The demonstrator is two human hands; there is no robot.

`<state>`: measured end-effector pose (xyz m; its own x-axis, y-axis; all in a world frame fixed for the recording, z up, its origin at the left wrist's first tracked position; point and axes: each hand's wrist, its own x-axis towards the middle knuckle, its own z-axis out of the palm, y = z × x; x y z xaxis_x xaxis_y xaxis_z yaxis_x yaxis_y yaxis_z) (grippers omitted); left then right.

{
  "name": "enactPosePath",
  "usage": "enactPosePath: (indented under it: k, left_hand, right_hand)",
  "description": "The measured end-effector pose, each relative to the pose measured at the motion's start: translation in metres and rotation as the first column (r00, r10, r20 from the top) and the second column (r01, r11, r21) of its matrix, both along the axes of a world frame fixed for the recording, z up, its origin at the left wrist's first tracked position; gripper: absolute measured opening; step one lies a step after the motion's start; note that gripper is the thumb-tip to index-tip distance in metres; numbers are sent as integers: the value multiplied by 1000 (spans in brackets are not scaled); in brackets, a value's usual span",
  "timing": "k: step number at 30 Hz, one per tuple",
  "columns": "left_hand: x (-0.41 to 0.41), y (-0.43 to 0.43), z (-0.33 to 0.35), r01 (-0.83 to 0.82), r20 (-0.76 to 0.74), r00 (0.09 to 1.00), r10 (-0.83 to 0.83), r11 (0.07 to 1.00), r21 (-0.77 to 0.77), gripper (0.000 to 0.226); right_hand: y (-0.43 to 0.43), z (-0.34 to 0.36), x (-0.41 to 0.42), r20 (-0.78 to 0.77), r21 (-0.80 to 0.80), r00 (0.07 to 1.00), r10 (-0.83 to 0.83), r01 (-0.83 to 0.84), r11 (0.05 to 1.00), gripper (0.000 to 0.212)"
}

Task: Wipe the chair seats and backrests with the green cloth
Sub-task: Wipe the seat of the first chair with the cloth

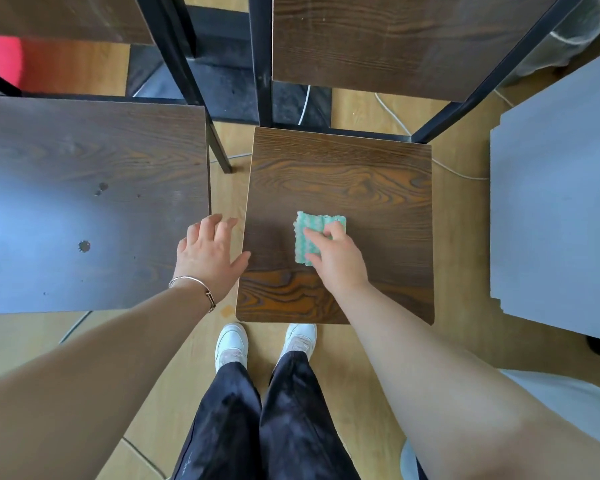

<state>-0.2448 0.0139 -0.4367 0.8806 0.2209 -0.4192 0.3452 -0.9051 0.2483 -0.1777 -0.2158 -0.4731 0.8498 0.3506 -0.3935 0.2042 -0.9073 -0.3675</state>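
Note:
Two dark wood-grain chairs with black metal frames stand side by side below me. The folded green cloth [314,233] lies on the middle of the right chair seat [361,181], and my right hand [336,254] presses down on it with fingers spread over its near half. My left hand [208,252] hovers open in the gap between the chairs, fingers apart, thumb touching the right seat's left edge. The left chair seat [94,202] shows several dark spots. The right chair's backrest [388,43] rises at the top; part of the left chair's backrest [63,15] shows at top left.
A grey tabletop [561,202] fills the right side, close to the right chair. White cables [461,171] run over the light wooden floor behind the chairs. My feet in white shoes [231,344] stand just in front of the right seat. A red object [0,64] sits at far left.

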Motion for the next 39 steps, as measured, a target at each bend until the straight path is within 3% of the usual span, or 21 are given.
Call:
enactPosePath:
  k: [2, 4, 6, 9, 10, 11, 15, 17, 21, 25, 30, 35, 39]
  left_hand:
    - [2, 2, -1, -5, 8, 1000, 5, 1000, -2, 61]
    - [6, 4, -1, -10, 18, 1000, 10, 1000, -7, 61]
    - [12, 7, -2, -23, 24, 999, 24, 1000, -16, 61]
    - [24, 10, -4, -41, 32, 999, 42, 999, -25, 61]
    - [29, 10, -4, -44, 37, 998, 45, 999, -27, 61]
    - [34, 10, -5, -44, 42, 998, 45, 999, -29, 61]
    - [51, 6, -7, -9, 57, 998, 11, 999, -33, 61]
    - [55, 5, -8, 7, 67, 998, -4, 999, -41, 61]
    - [58, 8, -8, 26, 65, 998, -23, 999, -47, 61]
    - [49, 15, -4, 83, 50, 995, -82, 996, -18, 61]
    - [31, 24, 3, 123, 70, 990, -122, 992, -1, 61]
    - [7, 31, 4, 129, 90, 988, -128, 992, -4, 59]
    - [-10, 35, 4, 147, 78, 986, -148, 989, 20, 59]
  right_hand:
    - [4, -7, 3, -28, 23, 996, -86, 86, 996, 30]
    - [5, -6, 14, -108, 129, 959, -261, 274, 953, 27]
    - [3, 3, 39, -67, 183, 907, -417, 422, 888, 25]
    - [-24, 17, 95, -52, 319, 642, -765, 736, 597, 22]
    - [-35, 21, 115, -60, 333, 579, -813, 779, 531, 22]
    - [-47, 24, 133, -33, 316, 580, -814, 779, 542, 23]
    - [-78, 18, 170, -26, 88, 740, -672, 672, 735, 36]
    - [-83, 11, 167, -86, 42, 763, -640, 645, 763, 41]
    - [-69, 2, 132, -129, 139, 785, -606, 619, 773, 31]
    - [-33, -3, 78, -84, 157, 908, -410, 419, 895, 28]
    - [10, -8, 4, -80, 228, 977, -196, 209, 951, 28]
    - [48, -11, -71, -83, 292, 997, -1, 25, 956, 29]
    - [63, -9, -118, -112, 256, 980, 164, -131, 958, 24]
